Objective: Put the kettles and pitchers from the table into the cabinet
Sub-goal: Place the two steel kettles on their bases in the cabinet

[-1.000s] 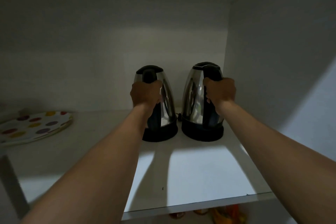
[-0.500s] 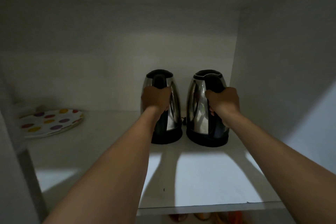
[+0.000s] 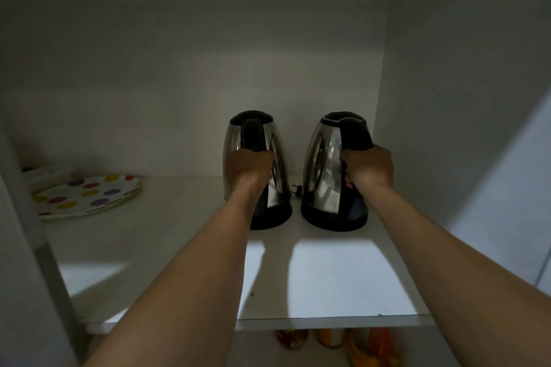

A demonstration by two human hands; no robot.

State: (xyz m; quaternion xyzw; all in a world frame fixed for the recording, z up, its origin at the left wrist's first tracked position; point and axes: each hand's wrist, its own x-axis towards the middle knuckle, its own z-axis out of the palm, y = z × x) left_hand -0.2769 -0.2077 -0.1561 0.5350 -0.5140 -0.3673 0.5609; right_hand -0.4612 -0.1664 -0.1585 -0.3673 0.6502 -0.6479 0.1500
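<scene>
Two steel electric kettles with black lids, handles and bases stand side by side on the white cabinet shelf [image 3: 328,277], near its back right corner. My left hand [image 3: 249,165] is wrapped around the handle of the left kettle [image 3: 277,152]. The handle of the right kettle [image 3: 323,164] is gripped by my right hand [image 3: 368,168]. Both kettles rest upright on the shelf, a small gap between them. A power plug [image 3: 296,189] pokes out behind that gap.
A stack of polka-dot plates [image 3: 86,195] lies at the shelf's left. The cabinet's right wall [image 3: 462,128] stands close beside the right kettle. Orange and yellow jars [image 3: 331,337] show on the shelf below. A white upright [image 3: 38,232] frames the left side.
Both hands have slid lower on the kettle handles while the kettles stay on the shelf. My view has shifted left, so everything sits further right in frame.
</scene>
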